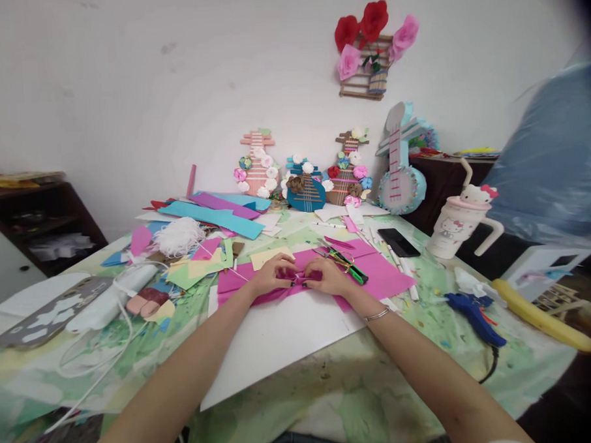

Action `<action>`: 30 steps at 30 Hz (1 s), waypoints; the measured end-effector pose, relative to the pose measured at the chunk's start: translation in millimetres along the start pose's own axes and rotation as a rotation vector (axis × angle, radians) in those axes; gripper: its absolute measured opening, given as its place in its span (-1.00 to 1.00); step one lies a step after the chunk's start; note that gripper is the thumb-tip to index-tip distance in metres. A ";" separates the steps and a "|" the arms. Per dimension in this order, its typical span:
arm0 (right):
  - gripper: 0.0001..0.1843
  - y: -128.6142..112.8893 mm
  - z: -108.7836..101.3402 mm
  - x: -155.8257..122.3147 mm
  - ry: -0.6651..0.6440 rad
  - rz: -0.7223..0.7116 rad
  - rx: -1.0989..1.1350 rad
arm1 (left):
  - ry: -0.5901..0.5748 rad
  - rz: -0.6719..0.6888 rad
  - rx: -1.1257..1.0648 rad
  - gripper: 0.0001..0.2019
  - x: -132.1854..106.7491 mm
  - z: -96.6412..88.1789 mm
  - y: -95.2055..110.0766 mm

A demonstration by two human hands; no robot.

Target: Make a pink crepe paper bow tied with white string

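Magenta crepe-like paper lies across a white sheet in front of me. Its middle is gathered into folds between my hands. My left hand pinches the gathered part from the left, fingers curled. From the right, my right hand pinches the same gather, thumb and fingertips pressed close to the left ones. A thin white string runs toward the gather from the left; whether either hand grips it I cannot tell. Scissors with green-and-black handles lie on the paper just right of my right hand.
A blue glue gun, a banana, a cup and a black phone are on the right. Left are white yarn, paper scraps, a patterned phone case and a white power strip. Paper-flowered instrument models stand behind.
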State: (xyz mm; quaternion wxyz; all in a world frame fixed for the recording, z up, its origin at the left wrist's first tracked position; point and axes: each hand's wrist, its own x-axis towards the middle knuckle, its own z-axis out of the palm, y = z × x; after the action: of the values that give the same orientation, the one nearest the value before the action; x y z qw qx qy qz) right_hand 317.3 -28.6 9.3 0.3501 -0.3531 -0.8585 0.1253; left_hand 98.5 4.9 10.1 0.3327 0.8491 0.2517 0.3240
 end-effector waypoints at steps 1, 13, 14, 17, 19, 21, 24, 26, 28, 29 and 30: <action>-0.92 0.4 -0.7 -0.1 -0.004 0.007 0.014 | -0.001 -0.007 -0.020 -0.68 -0.5 -0.7 -0.3; -0.92 4.9 1.7 0.1 0.011 0.111 0.125 | 0.001 -0.014 0.037 -0.82 -0.3 2.2 1.7; -0.93 3.7 1.7 0.2 0.008 0.115 0.125 | 0.003 -0.014 0.047 -0.80 -0.1 2.7 1.7; -0.92 1.8 1.2 0.9 0.000 0.122 0.125 | 0.000 -0.019 0.071 -0.80 0.7 4.0 2.1; -0.90 2.4 1.4 1.2 -0.004 0.125 0.122 | -0.007 -0.018 0.080 -0.83 1.1 4.3 2.9; -0.89 3.7 2.4 1.1 -0.007 0.124 0.117 | -0.012 -0.011 0.085 -0.85 1.2 4.2 4.3; -0.87 4.1 4.3 0.9 0.001 0.113 0.105 | -0.012 -0.009 0.088 -0.88 1.0 3.6 6.5; -0.85 3.4 4.2 1.3 0.017 0.098 0.098 | -0.009 -0.012 0.090 -0.87 0.7 2.5 7.5; -0.84 4.0 0.8 2.2 0.062 0.088 0.090 | 0.018 -0.025 0.075 -0.81 0.2 0.6 8.2; -0.83 5.7 -2.7 2.5 0.105 0.094 0.083 | 0.043 -0.038 0.061 -0.79 -0.3 -0.7 8.4; -0.83 8.5 -7.6 2.6 0.163 0.110 0.072 | 0.072 -0.052 0.043 -0.76 -0.8 -2.2 8.3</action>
State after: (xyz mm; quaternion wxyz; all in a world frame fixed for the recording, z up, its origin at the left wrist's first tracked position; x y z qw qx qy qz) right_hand 325.6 -20.9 12.3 0.4239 -0.3957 -0.8015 0.1459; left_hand 98.2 -0.2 17.2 0.3135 0.8369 0.2926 0.3402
